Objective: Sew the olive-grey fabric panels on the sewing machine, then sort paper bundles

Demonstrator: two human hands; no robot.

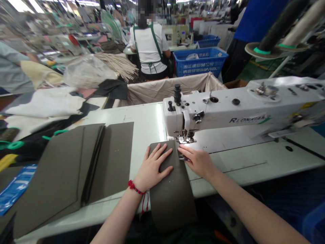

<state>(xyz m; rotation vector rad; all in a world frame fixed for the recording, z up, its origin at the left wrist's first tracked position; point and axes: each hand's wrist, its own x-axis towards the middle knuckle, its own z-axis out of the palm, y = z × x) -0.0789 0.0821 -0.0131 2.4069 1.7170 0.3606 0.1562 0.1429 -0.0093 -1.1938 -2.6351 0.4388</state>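
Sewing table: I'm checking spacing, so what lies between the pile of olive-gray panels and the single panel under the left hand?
The head view shows bare pale-green tabletop, with the left hand and its red bracelet over the nearer part.

A thin bracelet of red cord and small dark round beads [137, 188] circles the wrist of the left hand [155, 165]. A bulky red knotted ornament [131, 184] sits on one side of it, and slim loose red cord ends with small knots [143, 205] trail from the band. The right hand [199, 162] has a bare wrist; both forearms [248, 206] are bare too.
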